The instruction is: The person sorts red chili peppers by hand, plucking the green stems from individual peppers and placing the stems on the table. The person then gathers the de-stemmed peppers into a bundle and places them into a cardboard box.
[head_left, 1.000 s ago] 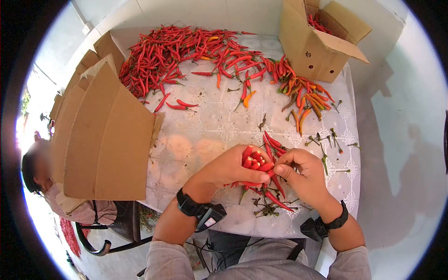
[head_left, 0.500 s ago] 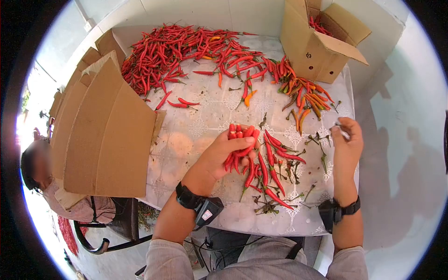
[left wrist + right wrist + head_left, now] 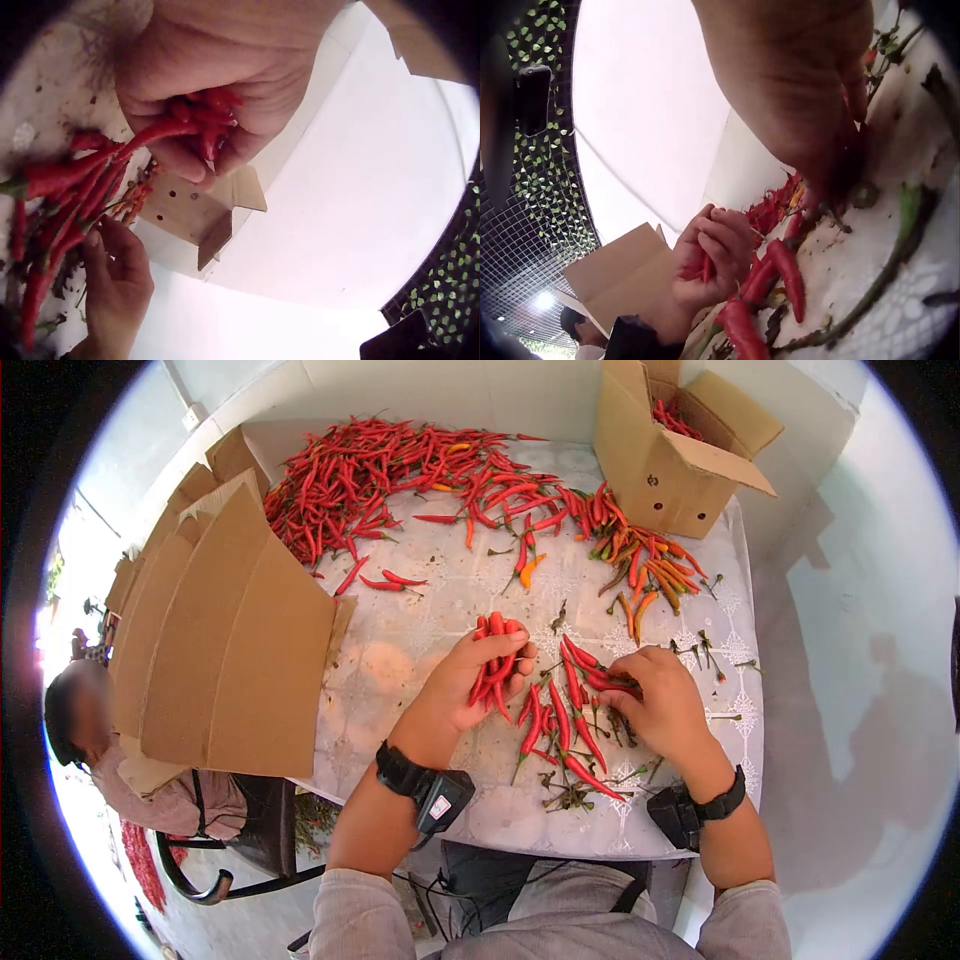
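A bunch of red chili peppers (image 3: 496,650) is gripped in my left hand (image 3: 478,678), the thumb laid across them; the wrist views show their ends deep in the curled palm. My right hand (image 3: 660,695) is low over the table, its thumb and fingers pinching at the stem end of a red chili pepper (image 3: 603,678). Between the hands lies a small group of loose red chilies (image 3: 562,722), most with green stems. The right fingertips are partly hidden in the right wrist view.
Plucked green stems (image 3: 570,792) are scattered near the front and right. A large heap of red chilies (image 3: 350,480) covers the back left, with orange-green chilies (image 3: 665,575) at the back right. A cardboard box (image 3: 660,470) holds more chilies; another carton (image 3: 230,660) flanks the left. A person (image 3: 85,710) sits beyond.
My right hand swung out to the right, then returned to the loose chilies and took hold of one. My left hand moved up and left with its bunch, away from the loose chilies.
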Demonstrator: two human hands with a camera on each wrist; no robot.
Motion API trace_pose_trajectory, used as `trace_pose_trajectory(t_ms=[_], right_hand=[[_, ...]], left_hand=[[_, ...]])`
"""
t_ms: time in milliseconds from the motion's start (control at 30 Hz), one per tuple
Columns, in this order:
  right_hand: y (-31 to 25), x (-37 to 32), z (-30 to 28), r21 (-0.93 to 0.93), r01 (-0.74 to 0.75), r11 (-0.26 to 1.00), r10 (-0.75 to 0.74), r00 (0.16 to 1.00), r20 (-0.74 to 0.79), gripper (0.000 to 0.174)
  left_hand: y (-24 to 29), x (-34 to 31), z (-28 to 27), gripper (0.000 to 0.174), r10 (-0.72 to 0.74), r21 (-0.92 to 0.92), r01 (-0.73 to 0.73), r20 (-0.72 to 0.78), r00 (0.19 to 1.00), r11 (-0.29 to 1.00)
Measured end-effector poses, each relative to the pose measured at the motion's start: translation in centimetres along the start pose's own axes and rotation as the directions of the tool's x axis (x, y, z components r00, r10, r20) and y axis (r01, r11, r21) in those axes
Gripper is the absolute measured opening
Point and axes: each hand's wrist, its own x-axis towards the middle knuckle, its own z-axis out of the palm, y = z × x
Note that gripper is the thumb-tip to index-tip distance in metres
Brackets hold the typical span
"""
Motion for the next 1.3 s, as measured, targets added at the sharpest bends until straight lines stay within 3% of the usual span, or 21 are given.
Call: trace_pose_trajectory(t_ms=[67, 267, 333, 367, 400, 433, 467, 500, 600, 767, 800, 867, 900, 967, 1000, 1067, 1100, 1167, 1300], right_hand=[[-0.1, -0.1, 0.0, -0.005, 0.016, 1.000, -0.016, 1.000, -0.020, 0.014], [-0.3, 0.2, 0.0, -0.180, 0.038, 0.983, -0.048, 0.997, -0.053, 0.014], [-1.1, 0.3, -0.3, 0.213, -0.162, 0.963, 0.193, 0.973, -0.130, 0.011], [-1.2, 0.2, -0.1, 0.213, -0.164, 0.963, 0.194, 0.972, -0.131, 0.011], [-1.2, 0.1, 0.0, 0.388, -0.231, 0.892, 0.272, 0.961, -0.051, 0.011], [-1.3, -0.1, 0.2, 0.544, -0.300, 0.784, 0.334, 0.942, 0.038, 0.010], [-1.8, -0.2, 0.4, 0.545, -0.302, 0.782, 0.340, 0.940, 0.033, 0.010], [-2.5, -0.3, 0.7, 0.595, -0.270, 0.757, 0.316, 0.948, 0.028, 0.011], [-3.1, -0.7, 1.9, 0.676, -0.226, 0.701, 0.277, 0.960, 0.033, 0.011], [-3.3, -0.5, 1.5, 0.527, -0.008, 0.850, 0.085, 0.989, -0.122, 0.012], [-3.1, -0.5, 1.5, 0.528, -0.009, 0.849, 0.086, 0.989, -0.122, 0.012], [-2.9, -0.4, 1.4, 0.787, -0.246, 0.566, 0.344, 0.938, 0.045, 0.014], [-2.8, -0.3, 1.2, 0.786, -0.244, 0.567, 0.345, 0.938, 0.043, 0.014], [-2.6, 0.0, 1.0, 0.887, -0.249, 0.388, 0.294, 0.946, 0.137, 0.017], [-2.4, 0.0, 0.9, 0.887, -0.249, 0.389, 0.294, 0.946, 0.136, 0.017], [-1.9, -0.3, 0.9, 0.824, -0.385, 0.415, 0.247, 0.920, 0.305, 0.018], [-1.9, -0.3, 1.0, 0.824, -0.385, 0.415, 0.247, 0.920, 0.306, 0.018], [-1.8, -0.4, 1.2, 0.788, -0.317, 0.528, 0.208, 0.948, 0.241, 0.018], [-2.3, -0.4, 0.9, 0.806, -0.357, 0.473, 0.223, 0.933, 0.282, 0.017]], left_hand=[[-0.2, 0.1, -0.2, 0.014, 0.002, 0.016, -0.004, 0.083, 0.997, 1.000], [0.0, 0.0, -0.1, 0.014, -0.049, 0.057, 0.044, 0.079, 0.996, 0.997], [-0.1, -0.1, 0.3, 0.016, -0.039, 0.100, 0.028, 0.101, 0.994, 0.995], [-0.2, -0.1, 0.5, 0.018, -0.031, 0.141, 0.013, 0.124, 0.992, 0.990], [-0.5, -0.1, 0.6, 0.018, -0.034, 0.142, 0.016, 0.125, 0.992, 0.990], [-1.0, -0.1, 0.7, 0.021, 0.004, 0.268, -0.053, 0.180, 0.984, 0.962], [-1.4, -0.2, 0.9, 0.025, 0.035, 0.385, -0.129, 0.242, 0.970, 0.914], [-1.3, -0.9, 1.9, 0.032, 0.010, 0.486, -0.102, 0.189, 0.982, 0.868], [-2.0, -1.6, 2.6, 0.034, 0.062, 0.529, -0.133, 0.149, 0.987, 0.838], [-1.8, -1.0, 1.9, 0.029, 0.072, 0.557, -0.129, 0.124, 0.990, 0.820], [-1.6, -1.1, 2.0, 0.029, 0.035, 0.539, -0.133, 0.187, 0.982, 0.832], [-1.3, -1.3, 2.2, 0.029, -0.001, 0.523, -0.135, 0.252, 0.968, 0.842], [-1.2, -1.4, 2.3, 0.027, -0.028, 0.545, -0.123, 0.261, 0.965, 0.829], [-1.3, -1.6, 2.4, 0.026, -0.055, 0.568, -0.113, 0.271, 0.961, 0.815], [-1.4, -1.7, 2.5, 0.026, -0.083, 0.593, -0.115, 0.297, 0.951, 0.797], [-1.5, -1.7, 2.5, 0.026, -0.113, 0.617, -0.116, 0.319, 0.941, 0.778], [-1.6, -1.7, 2.4, 0.026, -0.129, 0.604, -0.106, 0.334, 0.934, 0.790], [-1.5, -1.8, 2.5, 0.026, -0.145, 0.588, -0.094, 0.346, 0.927, 0.803], [-1.5, -1.9, 2.5, 0.024, -0.157, 0.645, -0.120, 0.356, 0.921, 0.755]])
